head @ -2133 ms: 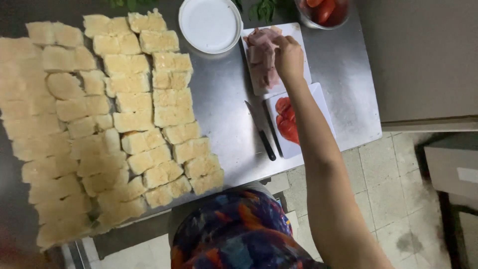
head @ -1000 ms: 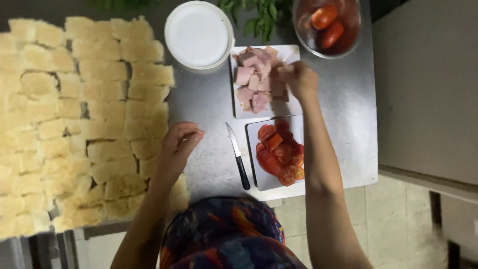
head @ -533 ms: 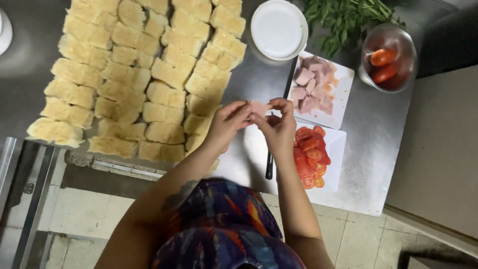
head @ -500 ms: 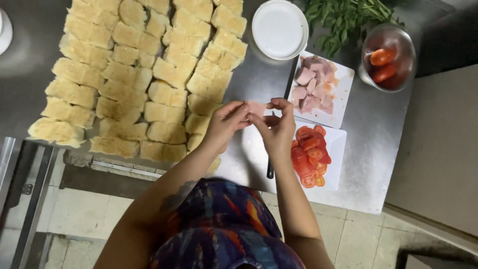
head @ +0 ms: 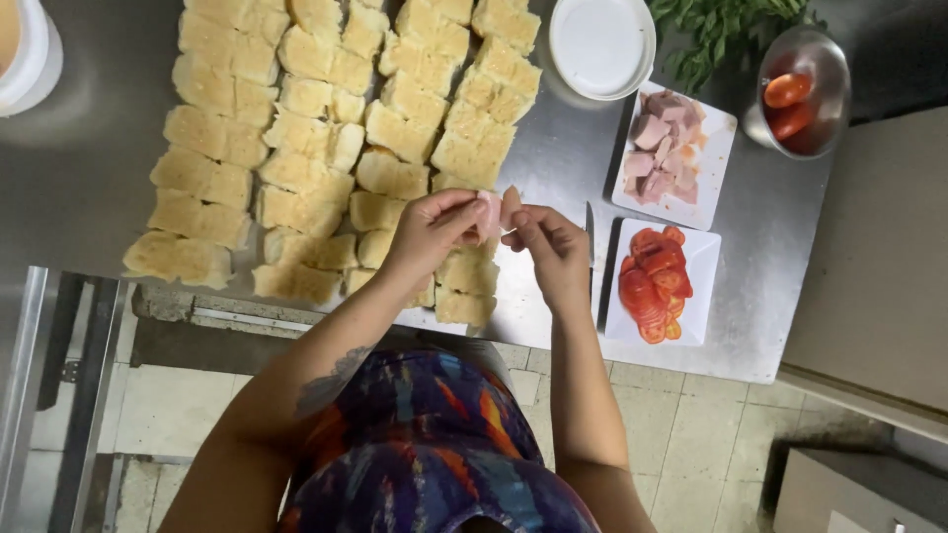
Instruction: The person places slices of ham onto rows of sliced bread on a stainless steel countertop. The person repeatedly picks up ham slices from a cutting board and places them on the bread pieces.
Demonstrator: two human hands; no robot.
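Pink ham slice [head: 491, 209] was pinched between left hand [head: 432, 229] and right hand [head: 549, 247] over split bread rolls [head: 336, 138]; peeling slowly would avoid tearing.

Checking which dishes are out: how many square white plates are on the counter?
2. One square plate holding ham pieces sits beside the metal bowl; the other, with tomato slices, lies just below it, near the right hand.

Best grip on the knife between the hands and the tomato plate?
Knife: mostly hidden behind the right hand; only the blade end shows, pointing away from the person, beside the tomato plate. Likely best to pinch the handle at the near end, coming from above on the person's side. Handle not visible now.
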